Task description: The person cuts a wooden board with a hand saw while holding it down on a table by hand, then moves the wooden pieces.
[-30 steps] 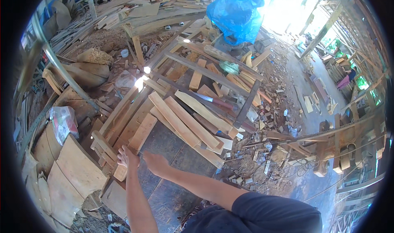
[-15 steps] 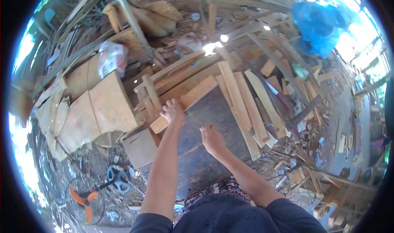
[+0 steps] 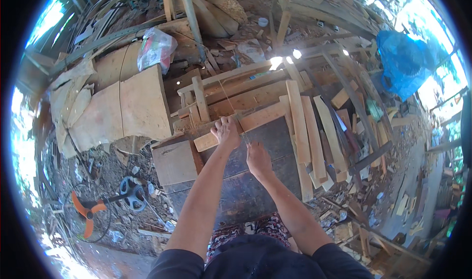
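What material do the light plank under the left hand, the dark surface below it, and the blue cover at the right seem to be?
Light plank: pale bare wood, unpainted, with visible grain. Dark surface: probably old weathered wood, grey-brown and dull. Blue cover: apparently plastic sheeting, creased and shiny in the sun.

Harsh daylight, blown-out glare at right, heavy fisheye edge bending.

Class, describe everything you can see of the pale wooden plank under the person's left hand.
The pale wooden plank is a flat, light, unpainted strip of sawn wood. It lies slantwise on the dark worktop, its right end higher in the picture. The left hand rests on its middle; the right hand is just below it, contact unclear. Other planks adjoin its right end.
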The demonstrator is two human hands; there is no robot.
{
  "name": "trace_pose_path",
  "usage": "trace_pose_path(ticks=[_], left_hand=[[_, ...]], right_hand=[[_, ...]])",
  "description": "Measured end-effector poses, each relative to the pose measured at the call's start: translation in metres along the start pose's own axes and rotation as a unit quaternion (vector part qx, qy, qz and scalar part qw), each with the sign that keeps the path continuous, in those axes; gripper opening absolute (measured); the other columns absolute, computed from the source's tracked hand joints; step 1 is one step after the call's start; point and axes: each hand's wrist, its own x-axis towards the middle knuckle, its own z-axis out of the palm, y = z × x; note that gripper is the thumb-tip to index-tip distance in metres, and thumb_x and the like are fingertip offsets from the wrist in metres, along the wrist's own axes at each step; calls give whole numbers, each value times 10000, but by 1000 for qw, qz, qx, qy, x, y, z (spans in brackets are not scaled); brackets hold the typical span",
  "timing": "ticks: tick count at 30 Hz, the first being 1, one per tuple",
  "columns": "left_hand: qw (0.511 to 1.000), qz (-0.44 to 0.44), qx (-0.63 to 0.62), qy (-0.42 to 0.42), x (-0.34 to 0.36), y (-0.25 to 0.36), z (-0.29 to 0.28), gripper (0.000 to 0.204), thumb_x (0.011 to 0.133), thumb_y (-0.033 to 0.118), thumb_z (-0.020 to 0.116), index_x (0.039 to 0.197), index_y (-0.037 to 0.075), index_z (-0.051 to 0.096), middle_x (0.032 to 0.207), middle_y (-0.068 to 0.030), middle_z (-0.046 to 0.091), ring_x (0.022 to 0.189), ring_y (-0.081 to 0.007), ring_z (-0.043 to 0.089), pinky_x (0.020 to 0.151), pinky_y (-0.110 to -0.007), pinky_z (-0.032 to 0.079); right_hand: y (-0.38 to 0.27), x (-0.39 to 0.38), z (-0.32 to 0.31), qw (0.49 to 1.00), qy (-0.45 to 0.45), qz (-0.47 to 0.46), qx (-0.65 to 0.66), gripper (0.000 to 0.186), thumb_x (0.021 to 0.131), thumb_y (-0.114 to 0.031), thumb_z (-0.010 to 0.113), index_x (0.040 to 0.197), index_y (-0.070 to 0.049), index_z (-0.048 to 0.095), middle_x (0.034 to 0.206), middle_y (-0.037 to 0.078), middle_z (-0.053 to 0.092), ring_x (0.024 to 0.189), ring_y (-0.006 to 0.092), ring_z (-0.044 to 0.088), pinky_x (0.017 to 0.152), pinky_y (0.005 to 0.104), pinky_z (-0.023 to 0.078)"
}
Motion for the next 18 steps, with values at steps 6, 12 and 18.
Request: trace_pose_path(ticks=[6,12,18], left_hand=[[984,61,-96,-134,-2,-22,-19,702,703,285,765,1303,68,472,1322,-167,484,1239,-367,460,977,-533,360],[847,-82,-525,10,62,-52,-1,682,825,454,672,1360,113,422,1325,-224,450,1241,-368,467,1018,-455,381],[877,-92,-428,199,131,-19,-33,723,886,510,569,1453,150,301,1365,-256,408,1237,-433,456,1011,-488,394]], right_hand=[[9,-9,-1,999,22,-14,-25,263,1003,-250,454,966,0,528,913,254,612,820,447,631,687,507,532],[2,-12,0,999,-22,-6,-41,270,1005,-271,456,975,-6,498,871,262,608,806,456,627,682,522,527],[18,-25,-6,998,-18,-61,-10,293,998,-280,486,959,10,471,827,287,601,780,491,603,656,537,489]])
